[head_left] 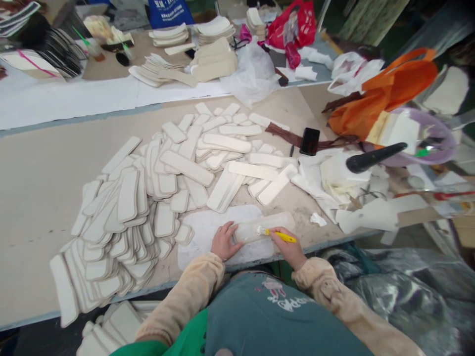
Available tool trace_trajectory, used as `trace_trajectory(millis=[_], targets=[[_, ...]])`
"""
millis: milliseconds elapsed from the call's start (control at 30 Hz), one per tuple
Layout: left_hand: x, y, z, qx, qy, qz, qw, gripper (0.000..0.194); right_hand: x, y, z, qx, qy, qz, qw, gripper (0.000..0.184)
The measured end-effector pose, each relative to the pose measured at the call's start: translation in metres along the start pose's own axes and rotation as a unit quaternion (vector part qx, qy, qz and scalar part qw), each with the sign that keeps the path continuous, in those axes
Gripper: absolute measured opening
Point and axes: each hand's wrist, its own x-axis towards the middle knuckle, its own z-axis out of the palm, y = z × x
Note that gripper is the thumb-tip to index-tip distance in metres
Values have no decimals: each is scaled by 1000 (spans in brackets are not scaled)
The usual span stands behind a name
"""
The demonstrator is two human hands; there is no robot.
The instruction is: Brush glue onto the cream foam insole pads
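My left hand [223, 241] lies with its fingers flat on the left end of a long, rounded pale strip [265, 225] and holds it down on a whitish work sheet [208, 227] at the table's near edge. My right hand [287, 245] is closed around a yellow-handled brush [280, 235]. Its bristles touch the middle of the strip. A big heap of similar cream strips [156, 183] spreads over the table just beyond and to the left of my hands.
A black phone [309, 141], an orange bag [386, 94], a purple basin with a black handle [374, 157] and white scraps crowd the right side. Stacks of cut pieces [208, 54] and a red bag [293, 24] sit on the far table. More strips lie below the table edge [111, 326].
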Motion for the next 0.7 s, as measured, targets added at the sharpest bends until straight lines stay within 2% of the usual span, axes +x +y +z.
trace_trajectory(millis=[100, 167, 233, 333, 400, 467, 567, 700], targets=[[1, 0, 0, 4, -2, 0, 1000, 64, -1, 7, -32, -16, 75, 15, 997, 32], [1, 1, -1, 6, -4, -4, 1000, 64, -3, 3, -34, -12, 63, 10, 998, 33], [2, 2, -2, 6, -6, -9, 1000, 64, -7, -4, -20, 5, 1, -5, 1000, 32], [2, 4, -3, 4, -4, -8, 1000, 62, -10, -16, 13, 32, -99, -47, 993, 29], [2, 5, -4, 5, -3, -7, 1000, 62, -9, -17, 28, 37, -132, -67, 988, 27], [2, 5, -3, 8, -2, -5, 1000, 61, -6, -13, 29, 34, -132, -72, 988, 25], [1, 2, -1, 13, 2, 4, 1000, 60, 0, 3, 5, 27, -77, -55, 995, 26], [1, 0, 1, 20, 5, 7, 1000, 58, 10, 27, -50, 4, 44, -21, 999, 29]])
